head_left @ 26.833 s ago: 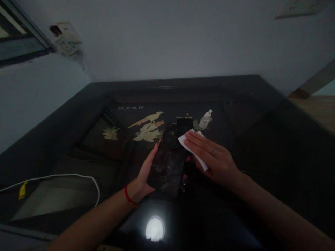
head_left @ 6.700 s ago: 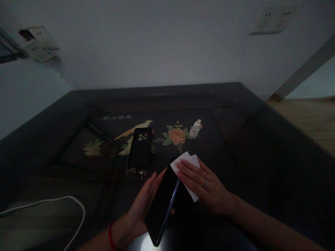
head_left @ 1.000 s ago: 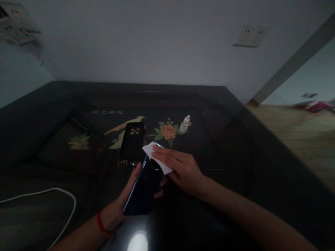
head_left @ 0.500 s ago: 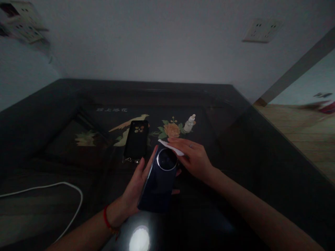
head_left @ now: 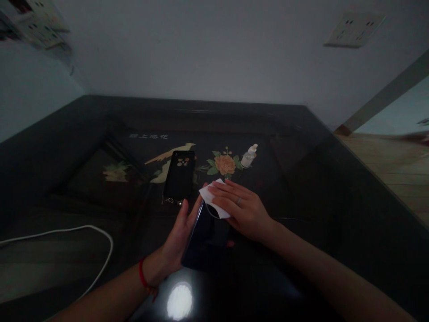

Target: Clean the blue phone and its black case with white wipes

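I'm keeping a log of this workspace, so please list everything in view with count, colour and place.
phone: 1, dark blue, in the left hand
cloth or tissue: 1, white, under the right hand, against the phone's upper end
phone case: 1, black, on the table beyond the phone
chain: 1, silvery, at the case's near end
dropper bottle: 1, clear and white, on the table beside the flower picture
flower picture: 1, orange and green, tabletop
bird picture: 1, yellowish, tabletop, partly behind the case
cable: 1, white, table's left
table: 1, black, centre
sockets: several, pale, walls
bracelet: 1, red, left wrist
ring: 1, silvery, right hand
hands: 2, left and right
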Demonstrator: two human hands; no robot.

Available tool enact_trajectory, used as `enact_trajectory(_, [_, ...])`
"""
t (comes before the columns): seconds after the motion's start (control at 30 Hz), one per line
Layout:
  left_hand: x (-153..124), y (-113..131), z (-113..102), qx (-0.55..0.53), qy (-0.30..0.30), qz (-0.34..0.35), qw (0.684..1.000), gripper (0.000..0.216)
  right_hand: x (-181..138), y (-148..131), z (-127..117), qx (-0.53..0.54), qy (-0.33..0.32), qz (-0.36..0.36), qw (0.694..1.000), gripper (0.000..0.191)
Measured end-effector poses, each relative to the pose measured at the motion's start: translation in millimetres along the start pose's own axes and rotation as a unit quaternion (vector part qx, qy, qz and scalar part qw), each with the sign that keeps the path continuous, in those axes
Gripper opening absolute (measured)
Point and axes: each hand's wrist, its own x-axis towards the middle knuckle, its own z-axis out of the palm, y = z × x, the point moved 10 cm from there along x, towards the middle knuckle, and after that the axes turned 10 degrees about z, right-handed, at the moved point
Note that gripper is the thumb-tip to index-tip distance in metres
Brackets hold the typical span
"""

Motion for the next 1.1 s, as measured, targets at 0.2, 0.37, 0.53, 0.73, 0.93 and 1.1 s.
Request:
enact_trajectory(0.2, [2, 6, 0, -0.004, 0.009, 0.032, 0.999, 0.058, -8, -31, 15, 0.004, -0.001, -0.054, 0.999, 0.020])
enact_trajectory(0.37, [6, 25, -4, -0.007, 0.026, 0.088, 0.996, 0.054, -13, -33, 14, 0.025, 0.001, -0.074, 0.997, 0.015])
enact_trajectory(0.53, [7, 34, -8, 0.016, 0.048, 0.116, 0.992, 0.052, -19, -18, 3, 0.035, 0.008, -0.138, 0.990, 0.018])
enact_trajectory(0.73, [5, 36, 0, 0.035, 0.029, 0.117, 0.992, 0.057, -16, 26, -11, 0.039, 0.058, -0.018, 0.997, 0.023])
enact_trajectory(0.93, [1, 17, 19, 0.019, -0.090, 0.048, 0.995, 0.063, -3, 60, -33, 0.084, 0.114, 0.180, 0.974, 0.035])
enact_trajectory(1.1, [-5, 9, 24, 0.044, -0.115, 0.023, 0.992, 0.067, 10, 34, -4, 0.139, -0.055, 0.096, 0.984, 0.041])
